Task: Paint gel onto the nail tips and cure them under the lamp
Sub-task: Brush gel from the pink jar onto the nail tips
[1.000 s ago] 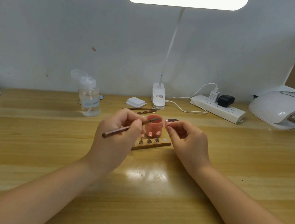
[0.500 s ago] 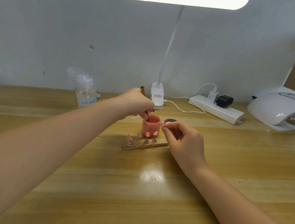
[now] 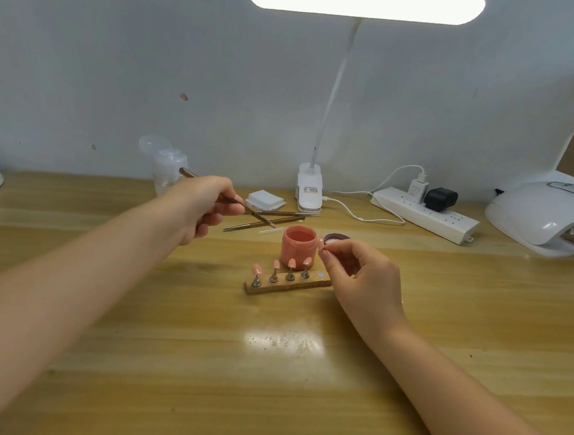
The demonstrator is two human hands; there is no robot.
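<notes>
Left hand (image 3: 207, 207) pinched the brush (image 3: 227, 198) just left of the open gel pot (image 3: 299, 247), lifted clear since half a second earlier, presumably loaded; right hand (image 3: 360, 274) pinched a nail tip (image 3: 321, 244) beside the pot's right wall, unchanged, awaiting paint.

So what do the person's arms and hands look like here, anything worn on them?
Both forearms are bare to the frame's edge: no sleeves, gloves, watch or bracelets show. No rings show on the left hand or the right hand. The right hand's fingernails look short and plain; the left hand's nails are turned out of view.
</notes>
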